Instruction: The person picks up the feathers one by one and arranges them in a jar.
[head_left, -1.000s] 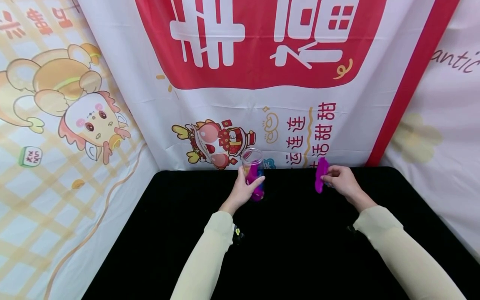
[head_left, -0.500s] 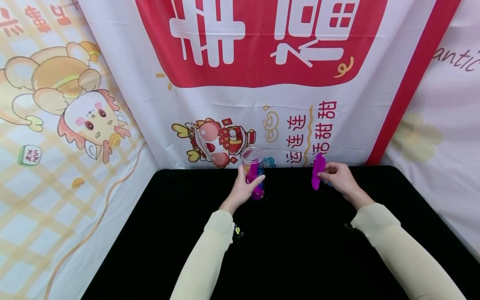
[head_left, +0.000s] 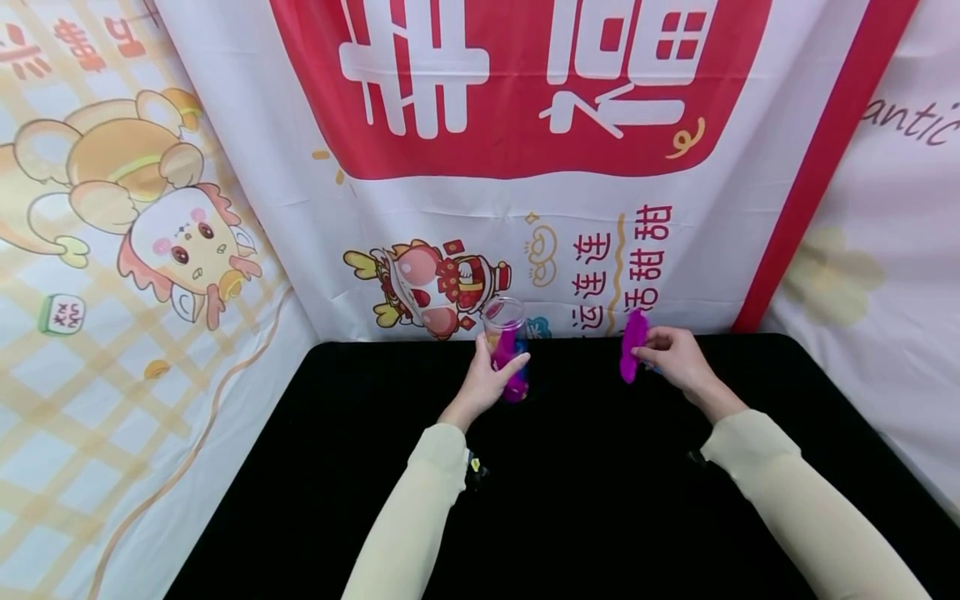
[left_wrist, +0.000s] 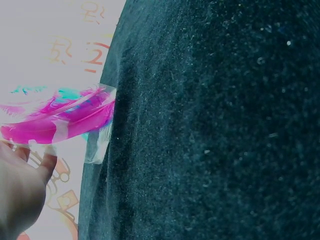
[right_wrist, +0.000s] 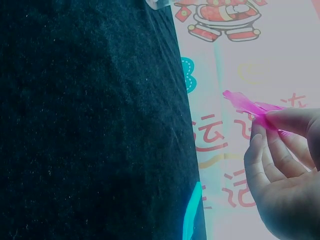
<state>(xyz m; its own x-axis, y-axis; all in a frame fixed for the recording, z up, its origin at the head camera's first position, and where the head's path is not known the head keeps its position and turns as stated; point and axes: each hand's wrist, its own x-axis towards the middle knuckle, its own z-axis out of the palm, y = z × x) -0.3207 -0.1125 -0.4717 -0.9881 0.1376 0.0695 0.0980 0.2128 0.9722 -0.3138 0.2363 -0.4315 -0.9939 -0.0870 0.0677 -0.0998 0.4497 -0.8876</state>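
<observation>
My left hand (head_left: 482, 385) grips a tall clear cylinder (head_left: 505, 315) that stands near the back edge of the table, its thumb across the near side. Inside the cylinder show magenta and blue feathers (left_wrist: 65, 120), pressed against the clear wall in the left wrist view. To the right, my right hand (head_left: 681, 362) pinches a magenta feather (head_left: 633, 346) between thumb and fingertips. The feather points up, apart from the cylinder. Below that hand lies a blue feather (right_wrist: 191, 212) by the table's back edge, mostly hidden behind the hand in the head view.
A black cloth-covered table (head_left: 585, 500) spreads out under both forearms. Behind it hangs a white and red printed sheet (head_left: 525, 150), close to the back edge. More printed cloth walls (head_left: 150, 400) close in at left and right.
The right hand has shifted slightly to the left with the magenta feather, which stands a little more to the left now. My left hand and the cylinder have stayed in place.
</observation>
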